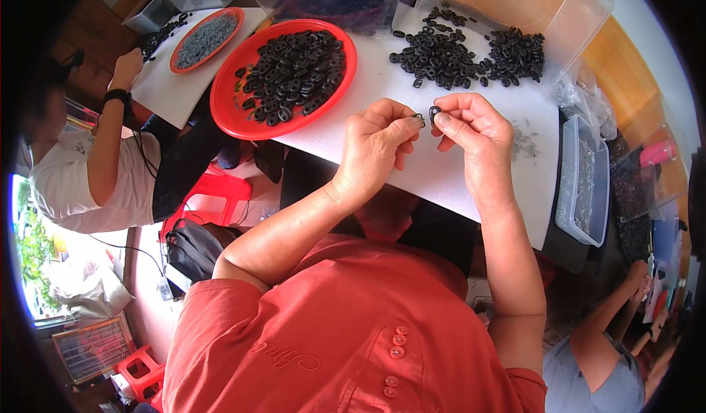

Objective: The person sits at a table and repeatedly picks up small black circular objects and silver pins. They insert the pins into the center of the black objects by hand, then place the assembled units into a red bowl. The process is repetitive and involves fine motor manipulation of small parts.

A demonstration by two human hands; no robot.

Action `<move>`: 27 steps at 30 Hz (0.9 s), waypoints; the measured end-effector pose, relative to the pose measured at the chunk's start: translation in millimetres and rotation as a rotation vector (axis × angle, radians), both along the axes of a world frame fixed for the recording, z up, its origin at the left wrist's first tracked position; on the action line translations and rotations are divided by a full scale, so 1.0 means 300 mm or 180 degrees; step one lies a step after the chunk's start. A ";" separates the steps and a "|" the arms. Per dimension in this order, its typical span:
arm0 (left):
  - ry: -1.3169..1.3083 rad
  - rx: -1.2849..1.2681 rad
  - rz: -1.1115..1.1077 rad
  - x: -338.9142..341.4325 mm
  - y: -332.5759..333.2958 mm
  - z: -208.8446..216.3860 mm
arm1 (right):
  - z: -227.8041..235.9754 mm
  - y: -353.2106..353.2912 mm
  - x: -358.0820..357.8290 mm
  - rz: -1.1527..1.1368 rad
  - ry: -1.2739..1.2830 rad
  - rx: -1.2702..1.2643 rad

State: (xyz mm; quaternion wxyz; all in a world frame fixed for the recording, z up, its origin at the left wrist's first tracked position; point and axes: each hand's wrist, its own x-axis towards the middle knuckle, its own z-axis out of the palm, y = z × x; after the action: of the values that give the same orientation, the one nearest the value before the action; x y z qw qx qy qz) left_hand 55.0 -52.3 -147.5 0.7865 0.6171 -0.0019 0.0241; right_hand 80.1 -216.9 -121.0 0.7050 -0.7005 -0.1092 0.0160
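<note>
Above the near edge of the white tabletop, my two hands are close together, fingertips almost meeting. My right hand pinches a small black oval part with a hole in it, between thumb and forefinger. In my left hand, thumb and forefinger are closed on a small dark piece, too small to name. Beyond my left hand, a red plate carries a heap of black oval parts with holes. Further piles of black parts lie behind my hands.
Small clear pieces lie right of my hands, near a clear plastic tub. Large clear bins line the back. At left, a co-worker sits by a red plate of grey bits. Another person is at lower right.
</note>
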 end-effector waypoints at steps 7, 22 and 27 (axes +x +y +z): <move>-0.0028 0.0011 -0.0087 0.000 0.006 -0.010 | -0.012 0.013 -0.007 0.0131 0.0036 -0.0060; -0.0340 -0.0402 -0.0284 0.006 0.019 -0.031 | -0.008 -0.015 0.006 0.0390 0.0151 0.0225; -0.0305 -0.0398 -0.0327 0.003 0.022 -0.011 | -0.009 -0.029 0.011 0.0485 0.0261 0.0330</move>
State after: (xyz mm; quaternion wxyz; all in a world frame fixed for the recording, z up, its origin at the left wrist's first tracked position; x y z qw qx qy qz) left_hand 56.0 -45.6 -150.9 0.8226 0.5641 -0.0697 0.0134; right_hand 83.3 -225.6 -123.6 0.7409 -0.6516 -0.1339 0.0925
